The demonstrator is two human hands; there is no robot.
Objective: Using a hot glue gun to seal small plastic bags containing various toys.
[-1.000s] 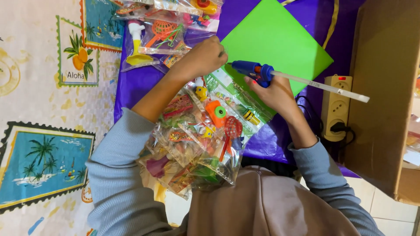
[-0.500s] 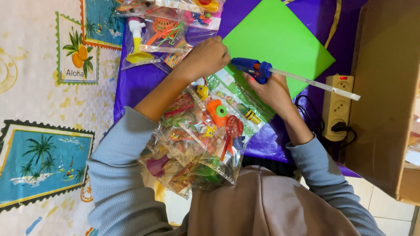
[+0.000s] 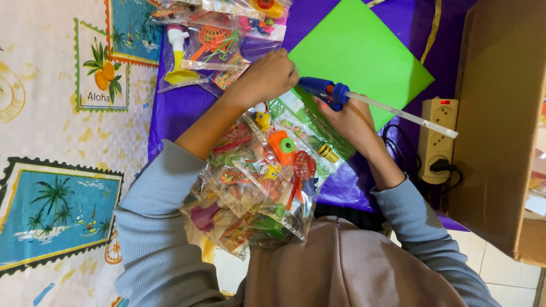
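Right hand (image 3: 352,122) grips a blue glue gun (image 3: 324,91), glue stick (image 3: 406,115) jutting out its back; nozzle hidden behind left hand (image 3: 267,77). Left hand fisted on clear toy bag (image 3: 296,133) by green sheet (image 3: 361,54); what its fingers pinch can't be seen. Lower bag pile (image 3: 250,199) partly hidden by the person's head.

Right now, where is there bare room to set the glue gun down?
The green sheet is bare across its upper middle, between the left hand and the purple cloth's top edge. Purple cloth also lies open left of the forearm, below the toy bags. Crowded: the toy packets under both hands, and beside the power strip. The right hand holds the glue gun.
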